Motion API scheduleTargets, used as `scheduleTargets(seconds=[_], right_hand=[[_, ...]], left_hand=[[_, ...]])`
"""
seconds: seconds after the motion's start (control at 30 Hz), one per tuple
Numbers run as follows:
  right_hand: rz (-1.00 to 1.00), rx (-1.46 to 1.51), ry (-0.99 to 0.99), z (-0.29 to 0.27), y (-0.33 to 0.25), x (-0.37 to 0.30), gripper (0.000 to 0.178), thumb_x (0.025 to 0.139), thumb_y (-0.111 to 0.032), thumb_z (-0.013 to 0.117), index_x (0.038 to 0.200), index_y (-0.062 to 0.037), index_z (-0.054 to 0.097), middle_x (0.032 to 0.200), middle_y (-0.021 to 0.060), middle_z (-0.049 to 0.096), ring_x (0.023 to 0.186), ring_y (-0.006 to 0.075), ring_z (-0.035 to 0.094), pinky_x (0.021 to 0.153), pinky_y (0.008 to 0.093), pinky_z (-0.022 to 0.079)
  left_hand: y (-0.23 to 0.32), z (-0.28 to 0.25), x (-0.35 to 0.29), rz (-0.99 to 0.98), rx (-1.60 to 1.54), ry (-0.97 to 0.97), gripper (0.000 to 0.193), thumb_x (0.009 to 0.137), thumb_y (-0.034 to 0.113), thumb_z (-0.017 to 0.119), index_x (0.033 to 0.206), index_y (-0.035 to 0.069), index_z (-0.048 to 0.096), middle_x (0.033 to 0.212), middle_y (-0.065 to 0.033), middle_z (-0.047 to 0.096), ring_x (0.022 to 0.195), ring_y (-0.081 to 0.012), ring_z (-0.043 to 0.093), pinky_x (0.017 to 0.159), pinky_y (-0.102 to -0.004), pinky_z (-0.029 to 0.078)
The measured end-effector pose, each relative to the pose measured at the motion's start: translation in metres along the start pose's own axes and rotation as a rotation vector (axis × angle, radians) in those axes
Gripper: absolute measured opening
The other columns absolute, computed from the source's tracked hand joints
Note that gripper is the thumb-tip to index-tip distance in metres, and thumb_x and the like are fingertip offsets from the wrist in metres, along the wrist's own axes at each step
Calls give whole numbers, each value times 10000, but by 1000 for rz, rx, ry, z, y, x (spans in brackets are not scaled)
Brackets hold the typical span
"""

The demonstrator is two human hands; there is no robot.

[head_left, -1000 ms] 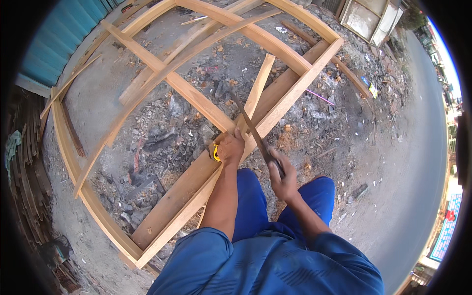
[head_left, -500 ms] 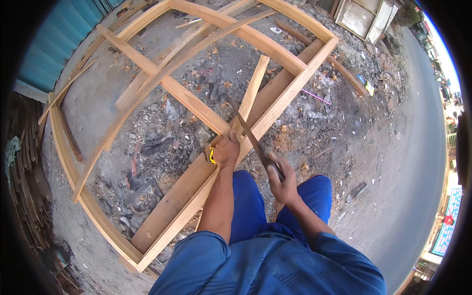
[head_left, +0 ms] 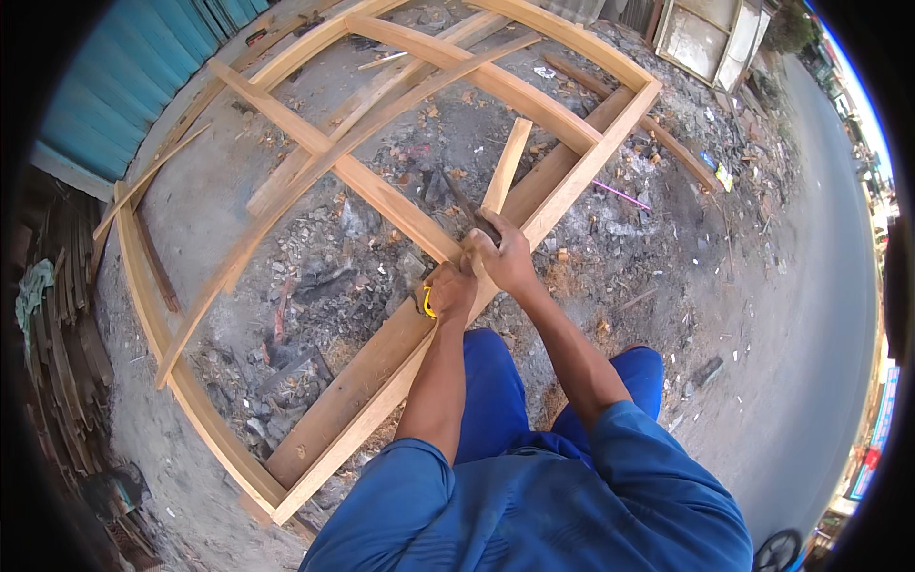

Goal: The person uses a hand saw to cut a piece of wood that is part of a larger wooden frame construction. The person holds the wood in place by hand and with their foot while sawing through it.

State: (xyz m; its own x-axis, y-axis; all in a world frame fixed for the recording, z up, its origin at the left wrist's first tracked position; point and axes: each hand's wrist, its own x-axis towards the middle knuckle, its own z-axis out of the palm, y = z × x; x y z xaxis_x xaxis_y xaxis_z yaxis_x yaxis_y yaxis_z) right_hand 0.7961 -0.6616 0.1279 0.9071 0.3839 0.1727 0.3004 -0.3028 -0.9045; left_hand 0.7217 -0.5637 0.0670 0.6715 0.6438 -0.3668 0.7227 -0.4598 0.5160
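Note:
A dark-bladed handsaw [head_left: 459, 198] is gripped in my right hand [head_left: 508, 254], its blade pointing forward and slightly left over the narrow wooden strip [head_left: 508, 162]. The fingers hide most of its handle. My left hand [head_left: 451, 289] closes round the near part of that strip, where it lies across the front rail of the wooden frame [head_left: 357, 431]. Both hands nearly touch there. A small yellow-and-black thing [head_left: 428, 302], perhaps a tape measure, shows at the left hand's outer edge; the hand partly covers it. The crossbar [head_left: 396, 212] meets the rail just beyond the hands.
Long loose laths [head_left: 286, 191] lie across the frame. A wide plank [head_left: 348, 396] runs along the front rail. Charred rubble [head_left: 319, 286] covers the ground inside. Stacked old timber [head_left: 67, 353] and blue corrugated sheeting [head_left: 124, 95] stand left; a paved road [head_left: 810, 334] runs right.
My right hand has pushed the saw forward and left, bringing it close to my left hand. The left hand keeps its hold on the strip. The whole view has shifted slightly.

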Motion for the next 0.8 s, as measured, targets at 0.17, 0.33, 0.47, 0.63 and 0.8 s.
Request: scheduleTargets(seconds=[0.17, 0.33, 0.47, 0.63, 0.8], right_hand=[[7, -26, -28, -9, -9, 1, 399, 989, -157, 590, 1322, 62, 612, 1109, 268, 708, 1020, 343, 705, 912, 383, 534], [80, 15, -38, -48, -46, -98, 400, 1004, -107, 555, 1353, 87, 568, 1201, 285, 688, 1076, 372, 713, 938, 398, 528], [164, 17, -58, -103, -53, -234, 394, 1006, -50, 544, 1381, 70, 560, 1182, 203, 672, 988, 218, 678, 891, 343, 522], [45, 3, 87, -26, -15, -92, 354, 1000, -80, 608, 1325, 60, 605, 1227, 237, 689, 1094, 263, 683, 970, 369, 515], [46, -9, 6, -31, -14, -50, 381, 987, -98, 586, 1333, 63, 595, 1151, 248, 705, 1062, 332, 717, 944, 363, 526]], left_hand=[[11, -10, -4, -21, -15, 16, 662, 1018, 587, 440, 1135, -21, 676, 1133, -301, 705, 1106, -455, 673, 958, -544, 518], [1, -9, -5, -95, 72, 5, 646, 1030, 566, 423, 1163, -17, 668, 1140, -287, 710, 1109, -451, 675, 964, -533, 517], [-9, 5, 0, -54, 102, 40, 594, 1044, 535, 414, 1162, 13, 673, 1123, -270, 716, 1102, -439, 672, 980, -530, 501], [10, -13, -3, -40, 29, -60, 676, 1038, 574, 391, 1256, -28, 608, 1150, -286, 710, 1109, -456, 677, 958, -544, 520], [7, -1, 7, -73, 33, -33, 613, 1033, 549, 427, 1165, -2, 662, 1149, -269, 715, 1107, -451, 676, 959, -543, 517]])
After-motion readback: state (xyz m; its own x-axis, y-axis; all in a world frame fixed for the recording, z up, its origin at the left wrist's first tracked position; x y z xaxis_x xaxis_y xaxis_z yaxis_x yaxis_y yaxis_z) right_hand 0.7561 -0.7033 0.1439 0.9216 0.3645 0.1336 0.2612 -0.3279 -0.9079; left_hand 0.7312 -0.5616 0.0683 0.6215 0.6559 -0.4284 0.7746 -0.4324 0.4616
